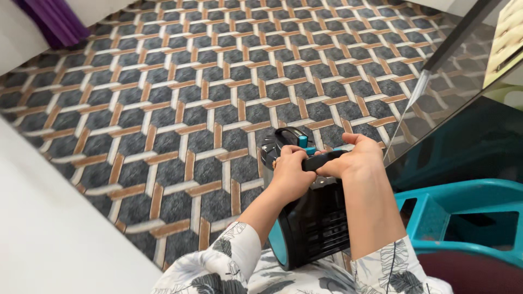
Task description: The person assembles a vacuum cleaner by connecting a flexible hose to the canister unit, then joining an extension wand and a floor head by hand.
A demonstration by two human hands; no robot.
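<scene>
Head view: a black canister vacuum cleaner (pixel 308 218) with teal trim is seen at about 6 o'clock in the frame, resting against the person's lap above the patterned carpet (pixel 180 103). Its carry handle (pixel 318 161) is gripped from both sides. The left hand (pixel 291 171) is closed in a fist over the near end of the handle, and the right hand (pixel 354 158) is wrapped around the far end, thumb laid along the top. A teal button (pixel 303 141) and a black loop (pixel 286 136) on the top of the machine are visible just beyond the fingers, toward 12 o'clock.

At 3 o'clock a teal plastic stool (pixel 468 218) is seen, just beside the machine, and a dark glass panel (pixel 463 136) rises behind it. A white surface (pixel 49 228) fills the 8 o'clock corner, and a purple curtain (pixel 52 19) hangs at 11 o'clock.

As a judgement, the lifting or carrying of the machine appears to be under way: the handle is firmly taken, but the machine has not been set down on the carpet. No hose or cord can be made out.
</scene>
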